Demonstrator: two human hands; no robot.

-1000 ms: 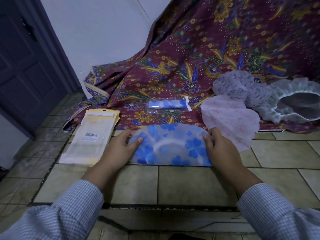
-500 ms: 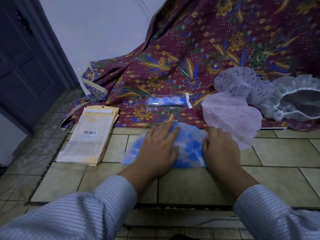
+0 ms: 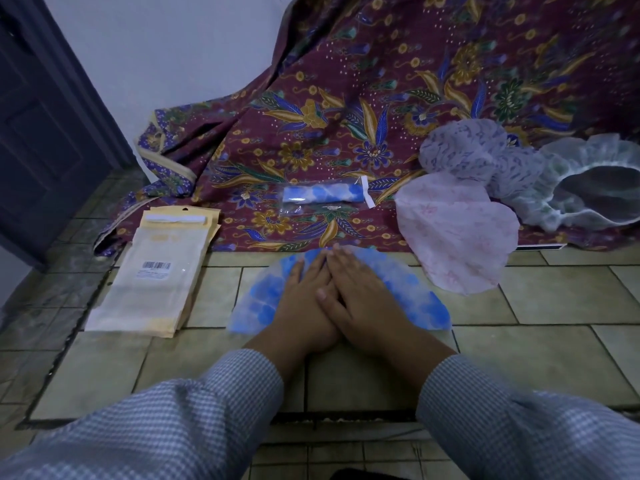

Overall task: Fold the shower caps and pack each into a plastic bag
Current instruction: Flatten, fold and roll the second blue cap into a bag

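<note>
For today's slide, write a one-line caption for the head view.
Both hands, left and right, press a blue-flowered translucent shower cap flat on the tiled floor.

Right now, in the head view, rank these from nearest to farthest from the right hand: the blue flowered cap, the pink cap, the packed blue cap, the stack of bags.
1. Blue flowered cap, under the right hand.
2. Pink cap, to its right.
3. Packed blue cap, ahead on the cloth.
4. Stack of bags, far left.

Thin translucent plastic shower cap (image 3: 415,289) on matt floor tiles (image 3: 554,292); patterned batik cloth (image 3: 346,98) behind
</note>
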